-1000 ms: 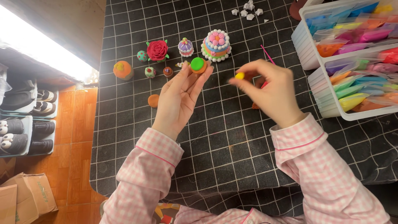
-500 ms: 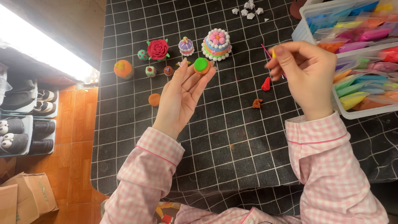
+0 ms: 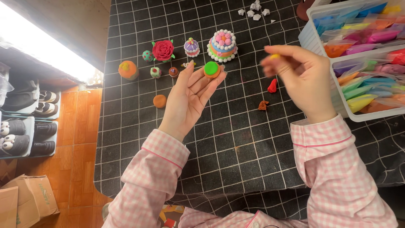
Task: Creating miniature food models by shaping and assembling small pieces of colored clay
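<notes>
Bare mat [image 3: 236, 143] lies open between and below the hands, while clay figures [image 3: 192, 52] crowd its far edge, two red scraps [image 3: 268, 95] sit mid-mat, and the bin [image 3: 337, 101] walls off the right side.

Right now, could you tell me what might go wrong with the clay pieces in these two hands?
1. The green and orange clay disc rests loosely on the fingertips of the open left hand; a tilt could roll it onto the black grid mat.
2. The right hand pinches a tiny yellow clay bit, which looks easy to squash or drop.
3. The layered clay cake stands close beside both hands; a careless move might dent it.
</notes>
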